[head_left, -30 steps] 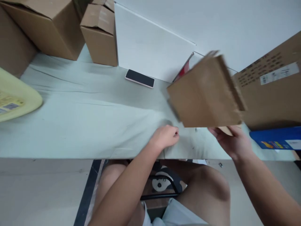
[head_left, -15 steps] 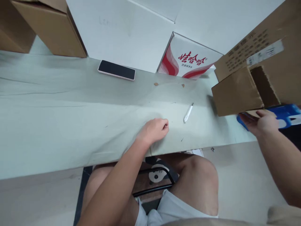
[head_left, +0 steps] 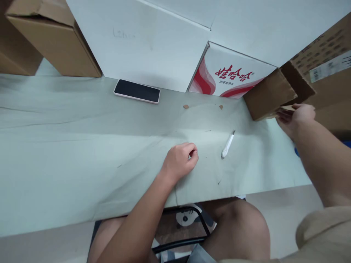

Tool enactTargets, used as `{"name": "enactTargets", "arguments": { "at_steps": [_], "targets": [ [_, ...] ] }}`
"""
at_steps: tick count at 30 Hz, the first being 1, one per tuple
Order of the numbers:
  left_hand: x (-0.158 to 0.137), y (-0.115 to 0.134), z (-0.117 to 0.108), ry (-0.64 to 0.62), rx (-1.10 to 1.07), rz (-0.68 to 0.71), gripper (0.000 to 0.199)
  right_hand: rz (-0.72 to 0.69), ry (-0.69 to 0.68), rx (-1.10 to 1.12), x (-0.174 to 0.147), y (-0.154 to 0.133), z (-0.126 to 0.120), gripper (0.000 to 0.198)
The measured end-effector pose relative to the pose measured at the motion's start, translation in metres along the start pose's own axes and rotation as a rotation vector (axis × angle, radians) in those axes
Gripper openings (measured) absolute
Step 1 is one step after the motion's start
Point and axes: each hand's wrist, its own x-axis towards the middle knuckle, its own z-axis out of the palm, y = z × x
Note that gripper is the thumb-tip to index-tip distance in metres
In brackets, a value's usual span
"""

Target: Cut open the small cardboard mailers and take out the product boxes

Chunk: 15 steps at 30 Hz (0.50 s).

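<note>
My left hand rests on the cloth-covered table, loosely curled into a fist; I see nothing in its fingers. To the right of it lies a white utility knife with its dark tip pointing away from me. At the right, my right hand grips an open cardboard box by its near lower edge. The fingertips go under the box and are partly hidden. Its open side faces right, towards a larger printed carton.
A phone lies before a white panel. A red-and-white printed carton stands behind the knife. Two small brown scraps lie near it. Brown boxes stand at back left, a large carton at right. Something blue shows beyond my right forearm.
My right hand has moved the cardboard box away from me, up beside the red-and-white carton. My left hand stays curled in place. The view has shifted slightly.
</note>
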Motion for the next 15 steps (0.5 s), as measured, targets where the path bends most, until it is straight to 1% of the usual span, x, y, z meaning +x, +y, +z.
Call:
{"name": "enactTargets", "arguments": {
  "at_steps": [1, 3, 5, 6, 7, 9, 11, 13, 15],
  "targets": [
    [0.000, 0.000, 0.000, 0.002, -0.004, -0.001, 0.021, 0.065, -0.029, 0.026, 0.003, -0.005, 0.006, 0.026],
    [0.000, -0.001, 0.001, -0.009, -0.002, -0.002, 0.020, 0.168, -0.121, 0.100, 0.004, -0.012, 0.019, 0.041],
    [-0.002, -0.001, 0.001, -0.020, 0.008, -0.003, 0.021, 0.183, -0.241, 0.146, -0.002, -0.014, 0.036, 0.057],
    [-0.003, -0.001, 0.000, -0.023, 0.014, -0.006, 0.021, 0.178, -0.296, 0.155, -0.009, -0.012, 0.045, 0.059],
    [-0.004, -0.001, 0.000, -0.025, 0.020, -0.011, 0.021, 0.169, -0.339, 0.156, -0.018, -0.009, 0.055, 0.056],
    [-0.006, -0.001, -0.001, -0.027, 0.026, -0.018, 0.021, 0.128, -0.391, 0.142, -0.040, -0.001, 0.070, 0.043],
    [-0.008, 0.000, -0.002, -0.029, 0.024, -0.017, 0.021, 0.050, -0.423, 0.122, -0.065, 0.007, 0.079, 0.031],
    [-0.010, 0.001, -0.002, -0.027, 0.020, -0.012, 0.021, -0.043, -0.444, 0.097, -0.088, 0.010, 0.078, 0.026],
    [-0.013, 0.003, -0.002, -0.023, 0.014, -0.009, 0.019, -0.121, -0.457, 0.063, -0.105, 0.008, 0.070, 0.028]
  ]
}}
